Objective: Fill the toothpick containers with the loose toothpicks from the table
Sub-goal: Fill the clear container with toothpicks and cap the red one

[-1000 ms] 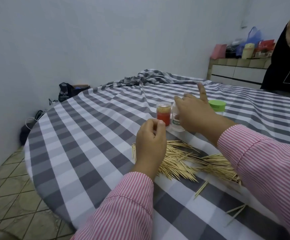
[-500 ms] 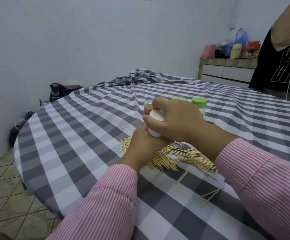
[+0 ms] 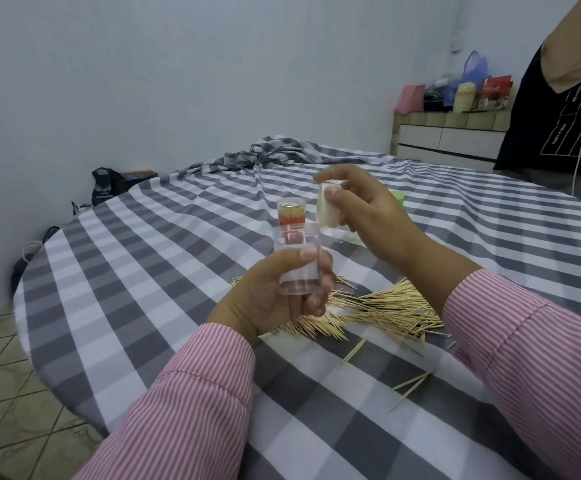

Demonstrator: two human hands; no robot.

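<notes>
My left hand (image 3: pixel 264 299) gripped a clear, empty toothpick container (image 3: pixel 297 259) upright above the table (image 3: pixel 136 258), thumb across its front and fingers curled round its base. My right hand (image 3: pixel 368 216) pinched the white lid (image 3: pixel 328 209) between thumb and fingers — held up and apart from the container. The loose toothpicks (image 3: pixel 379 308) lay heaped on the checked cloth just under and beside my left hand, a few strays nearer me. Behind stood a red-labelled container (image 3: pixel 291 214) — already full of toothpicks
</notes>
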